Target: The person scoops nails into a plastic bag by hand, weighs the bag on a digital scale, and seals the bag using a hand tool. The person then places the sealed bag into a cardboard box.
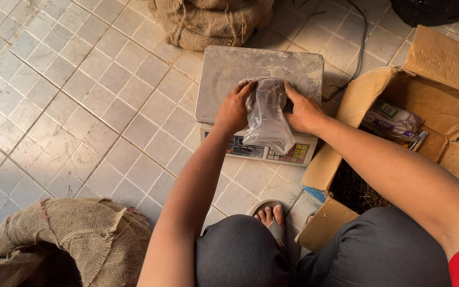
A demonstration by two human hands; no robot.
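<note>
One clear bag is gripped on one scale at upper centre, left hand and right hand fingers curled against it; two sacks and one box are seen nearby.

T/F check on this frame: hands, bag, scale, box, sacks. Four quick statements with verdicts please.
1. Both hands, left hand and right hand, grip the clear plastic bag with dark contents. True.
2. The bag sits on the tiled floor. False: it rests on the grey metal platform scale.
3. The open brown cardboard box lies on the person's right. True.
4. Only one brown burlap sack shows. False: one sack lies lower left, another beyond the scale.
</note>
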